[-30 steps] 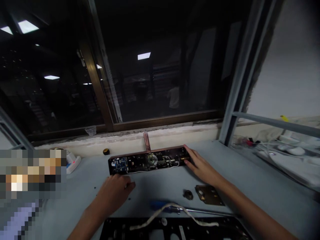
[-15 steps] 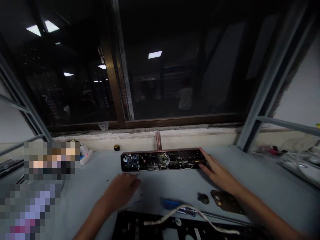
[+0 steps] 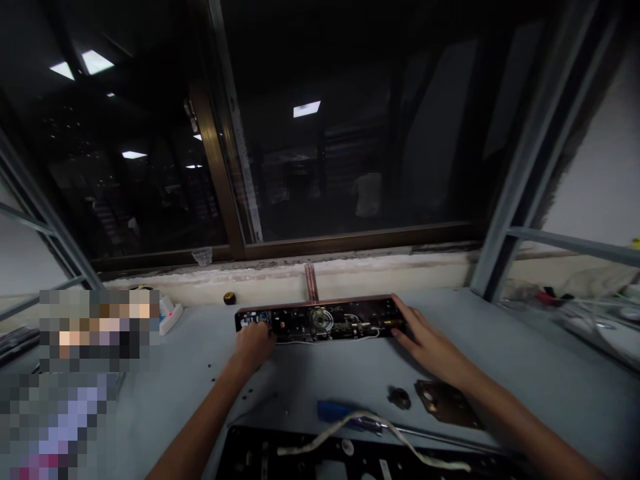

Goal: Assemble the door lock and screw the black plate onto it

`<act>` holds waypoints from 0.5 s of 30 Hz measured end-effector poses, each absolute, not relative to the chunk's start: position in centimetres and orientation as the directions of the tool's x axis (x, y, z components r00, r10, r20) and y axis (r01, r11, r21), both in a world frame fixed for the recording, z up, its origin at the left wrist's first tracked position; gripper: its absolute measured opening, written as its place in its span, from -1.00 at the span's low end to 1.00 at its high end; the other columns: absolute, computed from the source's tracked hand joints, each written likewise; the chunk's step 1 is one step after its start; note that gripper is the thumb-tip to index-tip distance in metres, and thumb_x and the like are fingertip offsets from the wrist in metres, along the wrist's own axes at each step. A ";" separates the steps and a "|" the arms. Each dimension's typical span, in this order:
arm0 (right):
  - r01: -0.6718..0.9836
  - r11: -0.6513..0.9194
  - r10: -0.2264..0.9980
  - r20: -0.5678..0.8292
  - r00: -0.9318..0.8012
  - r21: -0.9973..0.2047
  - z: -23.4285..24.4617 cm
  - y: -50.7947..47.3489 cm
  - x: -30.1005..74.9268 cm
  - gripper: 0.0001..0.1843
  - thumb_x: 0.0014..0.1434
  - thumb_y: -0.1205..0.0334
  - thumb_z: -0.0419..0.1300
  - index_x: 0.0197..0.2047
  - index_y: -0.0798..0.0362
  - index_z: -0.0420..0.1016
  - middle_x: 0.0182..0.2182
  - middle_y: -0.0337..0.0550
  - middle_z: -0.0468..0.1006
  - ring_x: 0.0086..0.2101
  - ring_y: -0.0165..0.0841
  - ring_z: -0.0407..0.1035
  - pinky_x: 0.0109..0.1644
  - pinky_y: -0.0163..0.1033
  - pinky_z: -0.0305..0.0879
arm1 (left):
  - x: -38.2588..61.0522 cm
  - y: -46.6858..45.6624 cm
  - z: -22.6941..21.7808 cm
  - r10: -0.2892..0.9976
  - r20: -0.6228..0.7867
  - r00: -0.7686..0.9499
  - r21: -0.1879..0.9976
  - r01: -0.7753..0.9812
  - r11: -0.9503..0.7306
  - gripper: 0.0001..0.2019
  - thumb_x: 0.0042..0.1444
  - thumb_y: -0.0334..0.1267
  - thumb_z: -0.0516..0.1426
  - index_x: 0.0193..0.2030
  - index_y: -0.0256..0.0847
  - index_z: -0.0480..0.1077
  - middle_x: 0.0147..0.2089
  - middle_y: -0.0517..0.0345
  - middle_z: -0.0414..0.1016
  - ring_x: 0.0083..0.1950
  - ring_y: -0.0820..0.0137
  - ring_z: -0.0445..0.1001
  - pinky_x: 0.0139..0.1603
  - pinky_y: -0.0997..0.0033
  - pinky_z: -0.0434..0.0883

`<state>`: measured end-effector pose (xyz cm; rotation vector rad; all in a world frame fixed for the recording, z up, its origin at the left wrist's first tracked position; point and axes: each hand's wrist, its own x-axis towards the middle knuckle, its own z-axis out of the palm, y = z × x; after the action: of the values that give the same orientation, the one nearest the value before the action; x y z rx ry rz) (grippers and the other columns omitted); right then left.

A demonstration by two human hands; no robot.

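A long electronic door lock housing (image 3: 295,327) lies across the table, its open side showing a round part with coiled wire, white leads and copper-coloured edges. Over its left end is my left hand (image 3: 256,340), fingers pinched together at the blue circuit board (image 3: 255,317); anything between the fingertips is hidden. My right hand (image 3: 417,333) grips the housing's right end, fingers at the far edge and thumb at the near one. Closer to me, a blue-handled screwdriver (image 3: 345,415) rests behind a black metal panel (image 3: 300,467), with a white cable (image 3: 345,421) lying over both.
A small dark round part (image 3: 400,398) and a brownish plate (image 3: 445,403) lie near my right forearm. Tiny dark screws (image 3: 245,398) are scattered left of centre. A black-and-gold knob (image 3: 229,298) and white power strip (image 3: 171,319) stand farther back. Metal frame posts (image 3: 505,227) flank the window.
My left hand has moved up and slightly left, from in front of the housing onto its circuit-board end. My right hand keeps its grip. The whole view has shifted slightly.
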<state>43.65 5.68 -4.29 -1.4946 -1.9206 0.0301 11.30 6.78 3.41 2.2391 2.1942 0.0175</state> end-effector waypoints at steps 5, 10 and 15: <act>0.840 0.358 0.854 0.508 -0.116 -0.409 -4.1 5.7 43.6 -0.34 0.18 0.16 -0.15 0.28 -0.02 -0.37 0.01 -0.01 0.24 -0.01 -0.23 0.22 0.05 -0.10 0.16 | 11.4 7.5 2.8 1.000 -0.008 0.029 0.000 1.000 -0.029 -0.73 0.04 -0.30 -0.06 -0.27 -0.34 0.42 -0.21 -0.21 0.48 -0.14 0.14 0.44 -0.20 0.27 0.32; 0.845 0.366 0.845 0.519 -0.127 -0.389 -4.1 5.7 43.6 -0.31 0.17 0.16 -0.14 0.28 -0.02 -0.43 -0.01 0.01 0.25 -0.04 -0.22 0.25 0.03 -0.08 0.18 | 11.0 7.8 2.4 0.997 -0.030 0.066 0.030 0.997 -0.065 -0.69 0.08 -0.25 -0.10 -0.29 -0.32 0.43 -0.19 -0.19 0.48 -0.12 0.18 0.44 -0.17 0.32 0.30; 0.852 0.364 0.842 0.524 -0.127 -0.378 -4.1 5.6 43.6 -0.32 0.18 0.17 -0.15 0.28 -0.05 -0.45 0.00 0.00 0.24 -0.03 -0.22 0.24 0.03 -0.08 0.19 | 10.9 8.0 2.4 0.995 -0.043 0.090 0.056 0.995 -0.087 -0.71 0.07 -0.24 -0.08 -0.32 -0.31 0.43 -0.22 -0.17 0.49 -0.15 0.21 0.44 -0.20 0.36 0.28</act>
<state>43.55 5.60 -4.09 -1.4652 -1.9504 -0.0177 10.86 8.03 2.37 2.2652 2.0731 0.0092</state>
